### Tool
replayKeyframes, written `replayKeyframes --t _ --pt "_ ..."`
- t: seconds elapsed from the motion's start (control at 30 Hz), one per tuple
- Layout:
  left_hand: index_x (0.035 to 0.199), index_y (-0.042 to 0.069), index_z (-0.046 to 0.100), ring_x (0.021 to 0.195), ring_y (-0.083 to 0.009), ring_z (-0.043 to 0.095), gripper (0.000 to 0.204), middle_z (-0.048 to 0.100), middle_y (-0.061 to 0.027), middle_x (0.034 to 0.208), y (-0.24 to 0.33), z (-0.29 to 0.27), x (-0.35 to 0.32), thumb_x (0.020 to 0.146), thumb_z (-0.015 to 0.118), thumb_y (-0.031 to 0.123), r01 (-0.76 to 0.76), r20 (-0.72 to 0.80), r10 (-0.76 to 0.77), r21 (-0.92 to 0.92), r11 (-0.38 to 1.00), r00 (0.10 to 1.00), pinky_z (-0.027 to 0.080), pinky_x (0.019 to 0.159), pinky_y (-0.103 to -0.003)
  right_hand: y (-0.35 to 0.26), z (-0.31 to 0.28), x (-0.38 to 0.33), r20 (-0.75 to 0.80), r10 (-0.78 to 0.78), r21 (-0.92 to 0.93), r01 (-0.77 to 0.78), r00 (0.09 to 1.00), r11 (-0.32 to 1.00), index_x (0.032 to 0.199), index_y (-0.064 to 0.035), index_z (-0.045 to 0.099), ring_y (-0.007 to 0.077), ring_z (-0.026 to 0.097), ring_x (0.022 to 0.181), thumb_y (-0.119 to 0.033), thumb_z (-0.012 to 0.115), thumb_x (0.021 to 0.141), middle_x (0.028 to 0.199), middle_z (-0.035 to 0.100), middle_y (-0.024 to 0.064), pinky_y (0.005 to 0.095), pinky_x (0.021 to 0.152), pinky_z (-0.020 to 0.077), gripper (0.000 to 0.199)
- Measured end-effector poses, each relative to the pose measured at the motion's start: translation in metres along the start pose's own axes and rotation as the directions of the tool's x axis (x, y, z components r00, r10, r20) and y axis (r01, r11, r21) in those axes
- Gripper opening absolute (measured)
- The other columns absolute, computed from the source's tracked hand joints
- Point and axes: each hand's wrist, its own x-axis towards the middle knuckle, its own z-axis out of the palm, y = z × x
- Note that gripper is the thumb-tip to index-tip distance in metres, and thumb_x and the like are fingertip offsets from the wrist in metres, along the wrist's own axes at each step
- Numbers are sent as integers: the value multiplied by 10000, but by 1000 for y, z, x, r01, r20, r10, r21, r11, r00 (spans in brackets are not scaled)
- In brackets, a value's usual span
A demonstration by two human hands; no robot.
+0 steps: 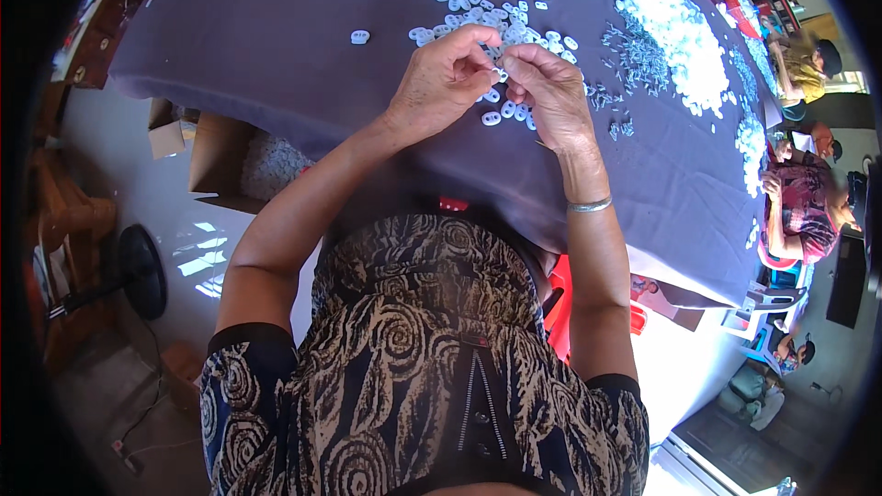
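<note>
Over the dark tablecloth, my left hand (441, 81) is closed in a pinch on a small white oval piece (499, 74), mostly covered by the fingers. Right beside it, my right hand (553, 96) also pinches, its fingertips almost touching the left ones. Whatever the right fingers hold is too small to make out. A loose heap of white oval pieces with two holes (464, 20) lies just beyond both hands. Several more such pieces (491, 118) rest below my fingertips. One double-holed piece (360, 37) sits apart, left of my left hand.
Small grey pieces (636, 57) are scattered right of my right hand, beside a big white pile (680, 32). The tablecloth (276, 55) hangs over the near edge. A cardboard box (220, 158) with white pieces stands lower left. Other people (804, 193) sit at the far right.
</note>
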Motion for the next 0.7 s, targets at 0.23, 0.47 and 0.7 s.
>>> replayKeyframes --t 0.23,0.47,0.7 --pt "1153 50 521 701 -21 515 345 558 17 798 2 0 0 832 602 -47 4 13 -4 -1 1000 1000 433 620 -179 -1 0 -1 9 -37 -50 38 999 998 936 -20 660 62 489 623 -125 656 862 744 581 -18 202 560 413 129" --pt "1136 44 524 695 -18 520 327 565 14 791 -3 3 -2 831 602 -44 -13 -20 13 -10 1000 1000 437 611 -178 -8 5 -4 3 -121 -246 118 993 962 914 -20 655 41 477 607 -103 641 868 728 576 -30 197 545 399 96" --pt "1093 36 520 675 -27 533 297 592 1 796 -3 11 -5 821 600 -53 -34 -150 29 -32 999 988 447 588 -182 3 18 -5 -126 -292 -440 210 948 873 891 -21 630 26 469 556 -106 622 883 703 577 -32 182 482 385 86"
